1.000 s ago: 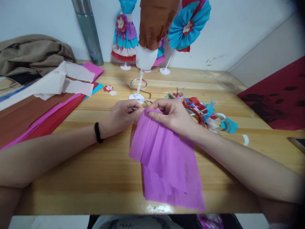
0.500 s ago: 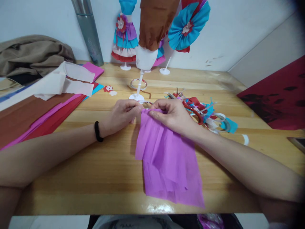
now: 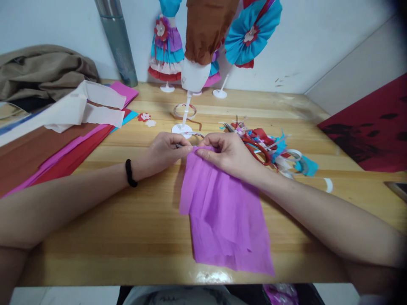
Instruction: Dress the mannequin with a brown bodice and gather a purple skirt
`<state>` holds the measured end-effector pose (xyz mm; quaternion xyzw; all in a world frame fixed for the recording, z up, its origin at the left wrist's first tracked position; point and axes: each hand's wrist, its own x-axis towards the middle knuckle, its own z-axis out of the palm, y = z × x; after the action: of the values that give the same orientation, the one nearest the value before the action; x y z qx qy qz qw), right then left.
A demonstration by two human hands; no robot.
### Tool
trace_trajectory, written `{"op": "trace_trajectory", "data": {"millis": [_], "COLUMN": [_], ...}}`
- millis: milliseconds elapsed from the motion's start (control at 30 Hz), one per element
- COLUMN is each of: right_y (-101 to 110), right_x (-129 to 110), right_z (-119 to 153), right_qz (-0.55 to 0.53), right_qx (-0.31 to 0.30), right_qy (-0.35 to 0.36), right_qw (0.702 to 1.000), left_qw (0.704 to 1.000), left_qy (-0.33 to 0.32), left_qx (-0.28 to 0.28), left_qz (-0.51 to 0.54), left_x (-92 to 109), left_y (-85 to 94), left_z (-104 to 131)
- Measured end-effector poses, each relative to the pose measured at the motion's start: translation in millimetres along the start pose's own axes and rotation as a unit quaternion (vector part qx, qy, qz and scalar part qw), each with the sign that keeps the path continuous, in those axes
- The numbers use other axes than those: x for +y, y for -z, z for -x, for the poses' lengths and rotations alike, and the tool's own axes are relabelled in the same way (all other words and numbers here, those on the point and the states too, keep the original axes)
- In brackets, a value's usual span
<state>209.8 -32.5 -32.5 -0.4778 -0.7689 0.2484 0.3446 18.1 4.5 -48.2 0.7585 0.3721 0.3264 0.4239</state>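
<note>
A sheet of purple paper (image 3: pixel 222 212) hangs in gathered folds over the wooden table, its top edge pinched between my two hands. My right hand (image 3: pixel 227 152) is closed on that edge, thumb in front. My left hand (image 3: pixel 163 150), with a black band at the wrist, is closed at the sheet's upper left corner; a thin dark item shows between its fingers, too small to name. Just behind my hands stands a white dress form (image 3: pixel 195 76) on a round base, wrapped in brown paper (image 3: pixel 208 31).
Colored paper sheets (image 3: pixel 60 148) and brown cloth (image 3: pixel 47 70) lie left, near a bottle (image 3: pixel 119 46). Decorated forms, one in a tiered dress (image 3: pixel 167 53), stand at the wall. Right are red-handled scissors (image 3: pixel 259 150), paper scraps (image 3: pixel 278 146) and a red panel (image 3: pixel 372 127).
My left fingers have shifted slightly at the sheet's corner, and the thin dark item now shows between them. The purple sheet has barely moved.
</note>
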Motion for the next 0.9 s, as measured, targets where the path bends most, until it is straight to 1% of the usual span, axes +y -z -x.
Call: {"op": "trace_trajectory", "data": {"millis": [200,333,433,633,767,900], "right_y": [-1.4,-0.9,-1.3,-2.3,-2.4,-4.7], "right_x": [-0.7,-1.6,-2.0,-3.4,-5.2,-6.8], "right_z": [2.2,2.8,3.1,3.6,4.7,6.9], "right_qz": [0.009,-0.013,-0.024,-0.027,-0.001,0.036], "right_qx": [0.013,-0.016,-0.022,-0.008,0.014,0.045], "right_qy": [-0.006,-0.014,-0.015,-0.008,-0.005,0.003], "right_qw": [1.000,1.000,0.999,1.000,1.000,0.998], "left_qw": [1.000,1.000,1.000,0.998,0.996,0.998], "left_qy": [-0.009,0.000,0.003,-0.021,-0.036,-0.034], "left_qx": [0.020,0.015,0.008,-0.013,-0.030,-0.017], "left_qz": [-0.003,0.003,0.014,0.060,0.076,0.055], "left_x": [0.0,3.3,5.1,0.0,-1.7,1.1], "left_y": [-2.0,-2.6,-2.2,-1.5,-1.9,-2.4], "left_z": [1.2,2.1,2.7,2.1,1.9,3.6]}}
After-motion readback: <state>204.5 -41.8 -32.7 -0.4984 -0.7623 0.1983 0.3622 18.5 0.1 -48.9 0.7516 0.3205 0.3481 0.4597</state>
